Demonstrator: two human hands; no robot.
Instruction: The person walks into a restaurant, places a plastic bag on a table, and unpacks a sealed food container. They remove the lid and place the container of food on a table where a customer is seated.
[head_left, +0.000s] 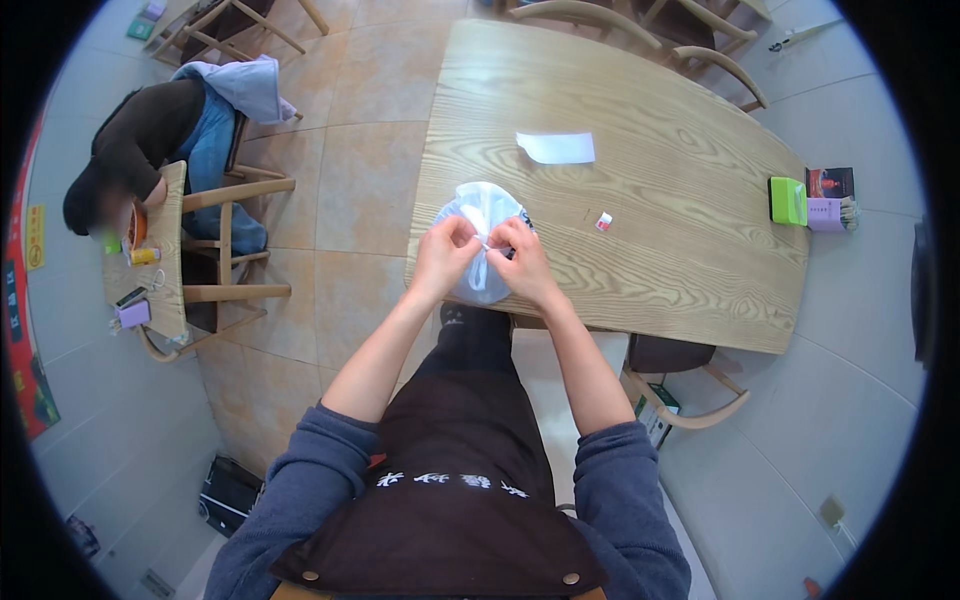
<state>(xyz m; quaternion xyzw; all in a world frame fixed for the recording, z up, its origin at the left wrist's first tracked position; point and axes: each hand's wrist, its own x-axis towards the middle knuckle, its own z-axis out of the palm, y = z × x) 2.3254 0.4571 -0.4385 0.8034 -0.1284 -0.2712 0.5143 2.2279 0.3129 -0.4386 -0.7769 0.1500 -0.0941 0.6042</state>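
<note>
A round bundle in a translucent white plastic bag (487, 287) sits at the near left corner of the wooden table (660, 255). My left hand (444, 255) pinches the gathered top of the bag between thumb and fingers. Opposite it, my right hand (523, 259) grips the same twisted plastic, and the fingertips of both hands almost meet over the bundle's middle. What the bag contains is blurred by the plastic. Beyond it on the tabletop lies a white paper slip (559, 148), curled at one end. A small red-and-white packet (603, 221) rests to the right of my hands.
At the table's right end stand a green box (787, 201) and a purple holder (826, 214) with thin sticks. A wooden chair (697, 375) is tucked at the near right side. To the left, a seated person (154, 135) leans over a smaller table (169, 277).
</note>
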